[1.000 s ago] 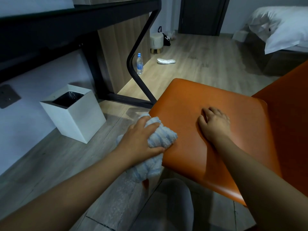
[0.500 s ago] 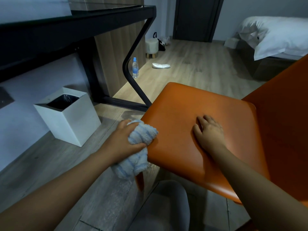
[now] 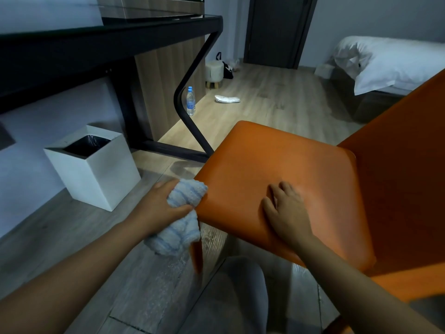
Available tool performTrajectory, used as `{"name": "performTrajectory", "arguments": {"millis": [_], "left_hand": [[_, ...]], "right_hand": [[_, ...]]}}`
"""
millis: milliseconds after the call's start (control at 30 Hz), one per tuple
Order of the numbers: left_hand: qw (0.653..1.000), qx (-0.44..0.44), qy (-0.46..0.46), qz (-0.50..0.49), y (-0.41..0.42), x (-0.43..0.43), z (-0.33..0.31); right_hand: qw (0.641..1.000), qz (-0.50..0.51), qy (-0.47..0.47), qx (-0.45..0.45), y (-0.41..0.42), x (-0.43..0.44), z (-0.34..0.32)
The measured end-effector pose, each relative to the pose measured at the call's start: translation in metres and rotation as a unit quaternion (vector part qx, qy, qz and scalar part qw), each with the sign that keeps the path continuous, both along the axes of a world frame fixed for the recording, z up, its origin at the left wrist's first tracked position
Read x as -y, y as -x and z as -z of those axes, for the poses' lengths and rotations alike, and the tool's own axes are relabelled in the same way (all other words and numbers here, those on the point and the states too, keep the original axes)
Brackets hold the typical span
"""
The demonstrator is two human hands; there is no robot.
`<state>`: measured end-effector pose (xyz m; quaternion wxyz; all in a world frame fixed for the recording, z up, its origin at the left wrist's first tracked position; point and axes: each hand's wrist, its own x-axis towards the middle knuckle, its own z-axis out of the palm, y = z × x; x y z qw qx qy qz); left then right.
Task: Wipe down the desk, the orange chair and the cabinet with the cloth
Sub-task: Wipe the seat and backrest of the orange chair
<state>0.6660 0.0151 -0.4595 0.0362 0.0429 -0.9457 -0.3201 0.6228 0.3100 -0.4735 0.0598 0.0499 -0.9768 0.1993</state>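
Left hand [image 3: 160, 208], lower centre-left of frame: fingers and thumb curled round a bunched pale blue fluffy cloth [image 3: 179, 229], holding it against the left front edge of the orange padded chair [image 3: 277, 160]. The cloth's upper fold touches the seat rim; its lower part hangs down beside the chair's orange front leg. Right hand [image 3: 286, 210], centre: palm down on the seat, fingers straight and slightly spread, grasping nothing. The chair's backrest rises along the right edge of frame. Black desk with angled metal leg [image 3: 96, 42] crosses the upper left, apart from the chair. White square waste bin with dark liner [image 3: 96, 174] stands on the floor at left, under the desk. Clear plastic water bottle with blue cap [image 3: 190, 101] stands upright just beside the desk leg. Upper right: bed with white bedding [image 3: 395, 61].
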Motion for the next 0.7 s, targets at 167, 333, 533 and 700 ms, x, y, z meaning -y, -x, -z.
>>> {"name": "performTrajectory", "arguments": {"millis": [167,333,533,700], "left_hand": [[0.999,-0.05,0.012,0.006,-0.018,-0.004,-0.008],[0.993,-0.104,-0.035,0.042,-0.027,-0.033,-0.034],[0.987,-0.108,-0.094,0.076,-0.023,-0.082,-0.057],[0.98,-0.094,-0.125,0.123,-0.01,-0.122,-0.073]], "right_hand": [[0.979,-0.034,0.201,0.013,-0.044,0.026,-0.015],[0.938,-0.044,0.343,0.021,-0.073,0.027,-0.033],[0.882,-0.051,0.465,0.053,-0.097,-0.002,-0.056],[0.838,-0.043,0.536,0.092,-0.101,-0.026,-0.065]]}}
